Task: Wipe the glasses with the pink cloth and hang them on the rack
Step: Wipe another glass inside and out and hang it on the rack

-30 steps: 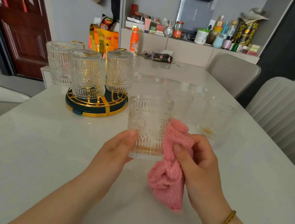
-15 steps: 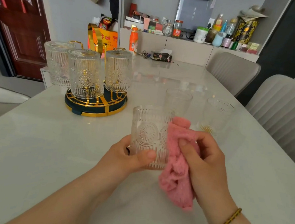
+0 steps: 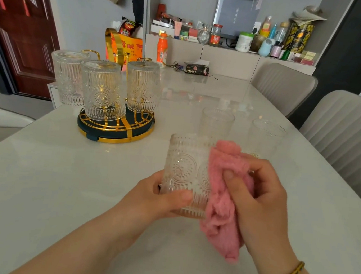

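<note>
My left hand (image 3: 159, 197) grips an embossed clear glass (image 3: 185, 172) near its base, upright just above the table. My right hand (image 3: 259, 200) holds the pink cloth (image 3: 222, 197) and presses it against the glass's right side. Two more upright glasses (image 3: 216, 122) (image 3: 264, 137) stand on the table behind. At the left, the round dark rack with gold wire (image 3: 116, 129) carries three glasses upside down (image 3: 103, 90).
The white table (image 3: 63, 170) runs far back to a shelf of bottles and jars (image 3: 244, 42). An orange bottle (image 3: 162, 50) and a dark tissue pack (image 3: 196, 69) sit at the far edge. Grey chairs (image 3: 342, 127) line the right side.
The glass came lower and closer to me while turning in my left hand, whose thumb moved from its side to its lower front. The cloth stayed pressed on its right side.
</note>
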Tool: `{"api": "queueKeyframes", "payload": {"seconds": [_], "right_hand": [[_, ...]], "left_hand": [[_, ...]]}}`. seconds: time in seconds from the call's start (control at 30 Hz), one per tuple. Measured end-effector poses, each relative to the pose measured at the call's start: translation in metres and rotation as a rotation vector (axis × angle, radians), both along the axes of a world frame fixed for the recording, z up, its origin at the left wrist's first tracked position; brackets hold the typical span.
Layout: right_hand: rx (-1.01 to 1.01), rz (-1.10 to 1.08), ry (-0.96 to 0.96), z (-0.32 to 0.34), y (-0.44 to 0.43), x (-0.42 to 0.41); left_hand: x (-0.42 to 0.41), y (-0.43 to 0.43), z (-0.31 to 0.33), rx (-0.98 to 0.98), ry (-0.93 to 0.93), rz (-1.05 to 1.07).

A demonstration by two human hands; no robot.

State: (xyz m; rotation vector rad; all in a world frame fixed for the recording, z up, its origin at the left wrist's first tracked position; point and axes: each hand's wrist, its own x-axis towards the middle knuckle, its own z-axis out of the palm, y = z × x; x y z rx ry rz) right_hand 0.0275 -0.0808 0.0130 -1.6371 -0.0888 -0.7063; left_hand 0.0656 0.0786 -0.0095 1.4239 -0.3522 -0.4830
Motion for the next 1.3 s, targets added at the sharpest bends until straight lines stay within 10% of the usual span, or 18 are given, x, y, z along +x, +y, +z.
{"api": "queueKeyframes", "payload": {"seconds": [0.23, 0.43, 0.63, 0.8, 1.0, 1.3], "right_hand": [[0.048, 0.201, 0.254, -0.007, 0.001, 0.005], [-0.247, 0.129, 0.036, -0.003, 0.007, -0.001], [0.114, 0.049, 0.138, 0.001, -0.003, 0.004], [0.036, 0.221, 0.327, -0.004, 0.006, 0.003], [-0.135, 0.093, 0.230, -0.006, 0.009, 0.000], [0.425, 0.274, 0.350, -0.008, 0.005, 0.007]], "left_hand": [[0.005, 0.004, -0.002, -0.173, 0.087, 0.049], [0.005, 0.002, -0.003, -0.015, 0.005, 0.114], [0.001, 0.000, 0.000, -0.102, 0.039, -0.009], [0.006, 0.005, 0.000, -0.230, 0.138, 0.091], [0.007, 0.001, -0.005, 0.010, 0.094, 0.123], [0.004, 0.004, 0.002, -0.309, 0.124, -0.025]]}}
